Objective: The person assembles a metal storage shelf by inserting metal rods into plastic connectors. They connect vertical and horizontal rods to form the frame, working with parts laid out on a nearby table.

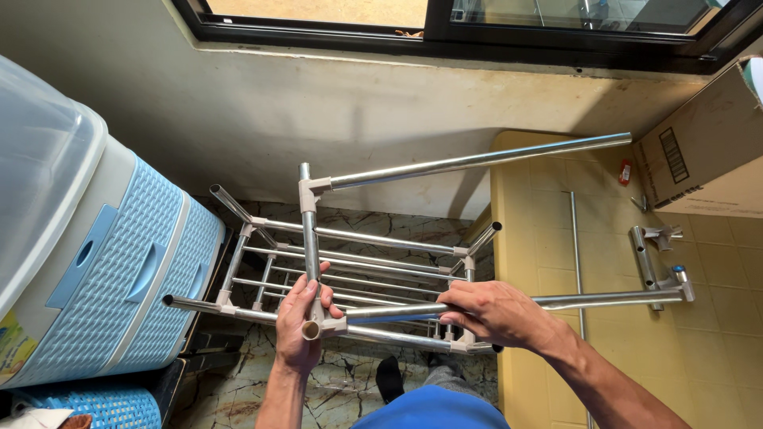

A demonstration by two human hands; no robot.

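Hands clamped on a metal rack (350, 270), held up in mid-air, tilted, close in front of the body and above a marbled floor (350, 381). Left hand (300, 322) wrapping an upright tube (309, 238) just above a grey plastic joint (315, 327), fingers closed round it, the tube's open end showing below the thumb. Right hand (497, 311) gripping a long horizontal tube (556, 301), knuckles up, fingers curled over and fully closed on it; that tube running on past the right hand to another joint (679, 282). Hands apart, each on its own tube, the shelf bars lying between and beyond them.

Judging by the thin chrome tubing: probably light and stiff, though long and awkward, likely to swing about the push-fit joints. Smooth metal looking slippery, so holding close to the joints, where the frame is firmest, seeming the surest grip; pulling on a far tube end possibly slipping it out of its socket.

Beyond the hands, a second long tube (477, 163) sticking out from the rack's upper joint. Left of the left hand, a blue woven-pattern drawer unit (127, 278). Right of the right hand, a yellow tiled floor (715, 357) with loose tubes (574, 254) and a cardboard box (707, 151).
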